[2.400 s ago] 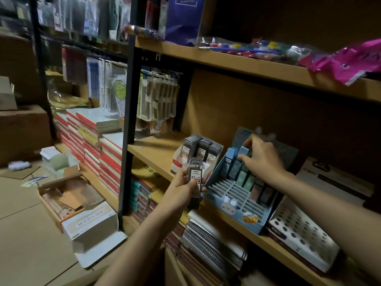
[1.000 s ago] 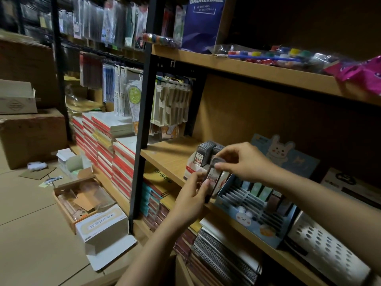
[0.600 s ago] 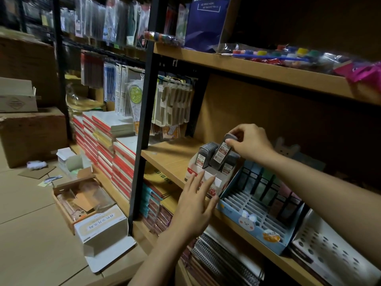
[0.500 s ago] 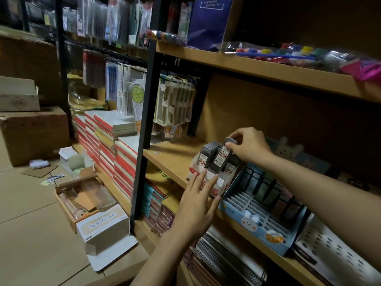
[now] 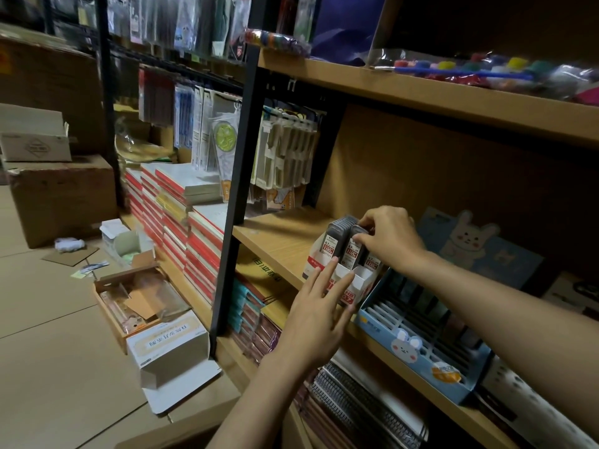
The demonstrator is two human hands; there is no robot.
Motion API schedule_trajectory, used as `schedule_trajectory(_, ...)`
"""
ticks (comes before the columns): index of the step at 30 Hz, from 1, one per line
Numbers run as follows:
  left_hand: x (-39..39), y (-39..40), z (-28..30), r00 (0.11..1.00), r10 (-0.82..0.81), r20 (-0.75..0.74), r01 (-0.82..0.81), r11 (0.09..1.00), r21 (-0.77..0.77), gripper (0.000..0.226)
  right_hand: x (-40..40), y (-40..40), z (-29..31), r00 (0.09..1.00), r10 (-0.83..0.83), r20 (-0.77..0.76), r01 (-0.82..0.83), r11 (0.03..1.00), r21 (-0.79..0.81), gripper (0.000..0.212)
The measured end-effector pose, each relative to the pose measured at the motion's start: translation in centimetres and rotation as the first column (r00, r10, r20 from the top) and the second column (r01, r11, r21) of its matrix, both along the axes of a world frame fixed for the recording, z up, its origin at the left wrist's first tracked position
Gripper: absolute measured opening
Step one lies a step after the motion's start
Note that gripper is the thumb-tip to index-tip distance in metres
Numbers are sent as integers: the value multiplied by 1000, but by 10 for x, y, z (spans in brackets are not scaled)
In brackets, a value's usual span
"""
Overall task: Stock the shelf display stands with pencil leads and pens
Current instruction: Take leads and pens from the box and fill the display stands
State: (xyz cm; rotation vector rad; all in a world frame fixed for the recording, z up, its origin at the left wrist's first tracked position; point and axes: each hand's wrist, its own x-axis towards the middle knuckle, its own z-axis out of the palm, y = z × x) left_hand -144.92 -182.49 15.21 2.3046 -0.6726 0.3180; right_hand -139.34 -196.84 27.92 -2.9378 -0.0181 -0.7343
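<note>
A white and red display box [image 5: 359, 286] of dark pencil lead cases stands on the middle wooden shelf [image 5: 278, 244]. My right hand [image 5: 389, 238] pinches the top of one lead case [image 5: 353, 247] in the box's middle row. My left hand [image 5: 319, 314] rests with straight fingers against the box's front. Right of it stands a blue rabbit-print display stand [image 5: 418, 345] with slots, several of them holding dark cases.
Spiral notebooks [image 5: 366, 403] lie on the shelf below. Red-edged book stacks [image 5: 181, 222] fill the left. An open cardboard box [image 5: 136, 299] and a white carton [image 5: 168, 348] sit on the floor. A white perforated stand [image 5: 538, 406] is at the far right.
My right hand took a lead case from my left hand, carried it to the white box and pushed it down into the middle row. My left hand opened against the box front.
</note>
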Motion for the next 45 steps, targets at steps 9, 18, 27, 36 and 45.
schedule_trajectory(9, -3, -4, 2, 999, -12, -32, 13, 999, 46, 65, -14, -2, -12, 996, -5, 84, 45, 878, -477, 30)
schedule_trajectory(18, -12, 1, 12, 999, -30, -37, 31, 999, 31, 65, -63, -6, -7, 999, 27, 47, -13, 960, -279, 44)
schedule_trajectory(27, -70, 46, -45, 914, -16, -405, -109, 953, -283, 13, -170, 33, -136, 938, 346, 20, -333, 884, 328, 10)
schedule_trajectory(36, -198, 100, -219, 558, 288, -778, -236, 954, 185, 20, -240, 44, -326, 701, 375, -606, 16, 842, 540, 12)
schedule_trajectory(45, -259, 55, -327, 264, 409, -873, -622, 764, 170, 38, -253, 38, -415, 538, 254, -804, 52, 941, 333, 38)
